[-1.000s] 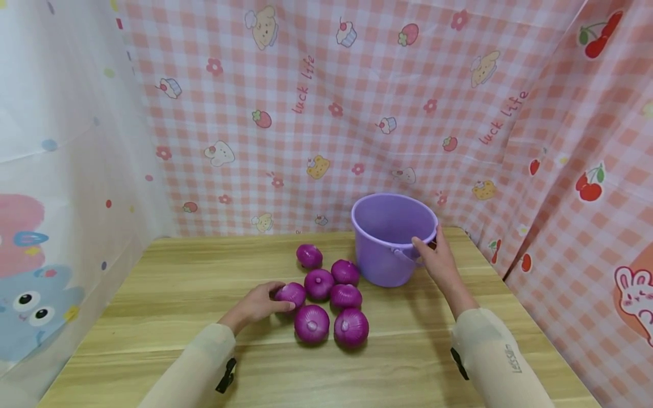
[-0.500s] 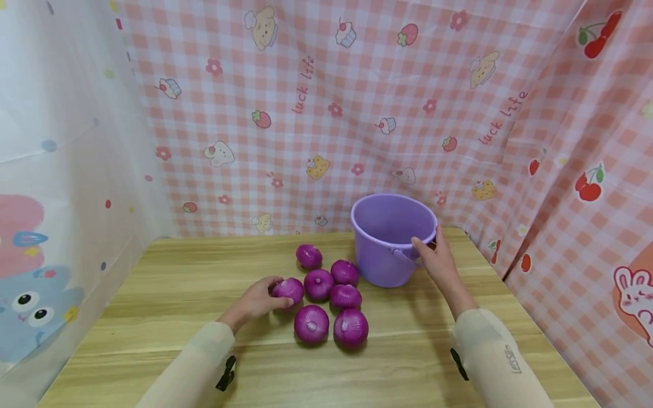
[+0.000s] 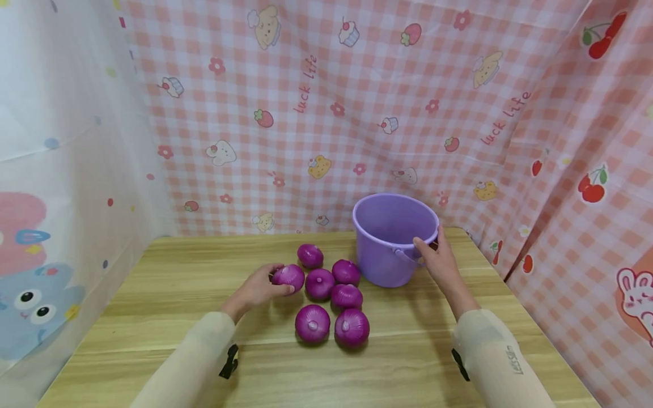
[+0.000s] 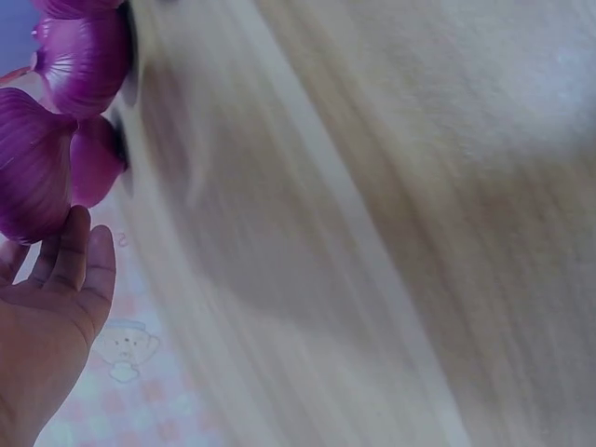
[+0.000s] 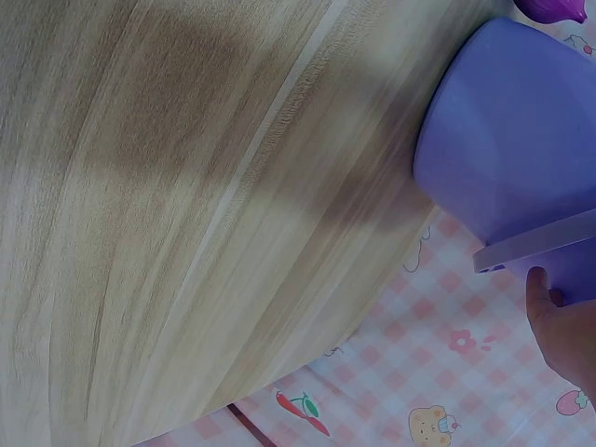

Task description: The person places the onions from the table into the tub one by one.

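Note:
My left hand (image 3: pixel 260 287) holds a purple onion (image 3: pixel 289 279) between thumb and fingers, at the left side of a group of other onions. In the left wrist view, that onion (image 4: pixel 30 172) sits against the fingertips, raised off the wooden table. At the right, a purple bucket (image 3: pixel 384 263) stands upright near the table's back edge. My right hand (image 3: pixel 440 262) grips its rim on the right side, thumb on the near face. The right wrist view has the bucket's wall (image 5: pixel 512 130) and its handle (image 5: pixel 540 240) beside the thumb.
Several more purple onions lie close together left of the bucket, among them one at the back (image 3: pixel 310 256) and two in front, a left one (image 3: pixel 312 324) and a right one (image 3: pixel 352 327). A checked curtain (image 3: pixel 229 113) hangs behind the table (image 3: pixel 168 317).
My left hand has drawn the onion slightly left, then lifted it up off the table. My right hand and the bucket have stayed in place.

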### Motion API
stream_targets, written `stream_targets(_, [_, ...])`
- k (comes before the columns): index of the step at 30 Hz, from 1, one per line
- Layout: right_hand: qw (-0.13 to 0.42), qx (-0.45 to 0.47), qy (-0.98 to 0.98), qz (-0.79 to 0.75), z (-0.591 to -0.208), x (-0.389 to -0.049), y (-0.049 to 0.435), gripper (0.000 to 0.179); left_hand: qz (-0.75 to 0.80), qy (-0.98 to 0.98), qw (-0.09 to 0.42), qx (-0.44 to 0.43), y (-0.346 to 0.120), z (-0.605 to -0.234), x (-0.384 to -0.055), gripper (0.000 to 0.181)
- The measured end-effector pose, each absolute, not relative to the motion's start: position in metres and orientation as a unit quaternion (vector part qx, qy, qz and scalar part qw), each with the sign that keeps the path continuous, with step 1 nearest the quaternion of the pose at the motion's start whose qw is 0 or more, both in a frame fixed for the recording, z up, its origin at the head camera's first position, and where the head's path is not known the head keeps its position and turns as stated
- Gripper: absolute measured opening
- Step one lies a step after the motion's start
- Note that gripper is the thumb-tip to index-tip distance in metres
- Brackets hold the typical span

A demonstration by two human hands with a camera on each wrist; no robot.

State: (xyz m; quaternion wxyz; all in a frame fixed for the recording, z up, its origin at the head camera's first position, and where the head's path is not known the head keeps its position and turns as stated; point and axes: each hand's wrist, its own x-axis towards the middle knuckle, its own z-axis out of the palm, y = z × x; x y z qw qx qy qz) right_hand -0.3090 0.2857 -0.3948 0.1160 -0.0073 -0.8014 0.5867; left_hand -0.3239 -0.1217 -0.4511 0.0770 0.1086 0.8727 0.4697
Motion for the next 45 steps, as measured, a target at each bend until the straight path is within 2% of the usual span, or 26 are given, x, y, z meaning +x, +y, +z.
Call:
stream_targets(18, [0.109, -0.002, -0.802, 0.587, -0.394, -0.31, 0.286, 0.083, 0.48, 0.867, 0.066, 0.118, -0.102, -0.429, -0.333, 0.077])
stream_targets(31, [0.09, -0.01, -0.798, 0.596, -0.367, -0.286, 0.272, 0.079, 0.488, 0.859, 0.052, 0.148, -0.081, -0.406, -0.339, 0.071])
stream_targets(38, [0.109, -0.006, -0.804, 0.584, -0.395, -0.309, 0.286, 0.083, 0.505, 0.846, 0.051, 0.164, -0.064, -0.389, -0.343, 0.068])
stream_targets(42, [0.112, -0.004, -0.805, 0.583, -0.395, -0.308, 0.285, 0.082, 0.522, 0.833, 0.06, 0.173, -0.054, -0.38, -0.345, 0.069])
stream_targets(45, [0.115, -0.001, -0.806, 0.581, -0.395, -0.309, 0.285, 0.082, 0.498, 0.848, 0.044, 0.176, -0.047, -0.374, -0.348, 0.07])
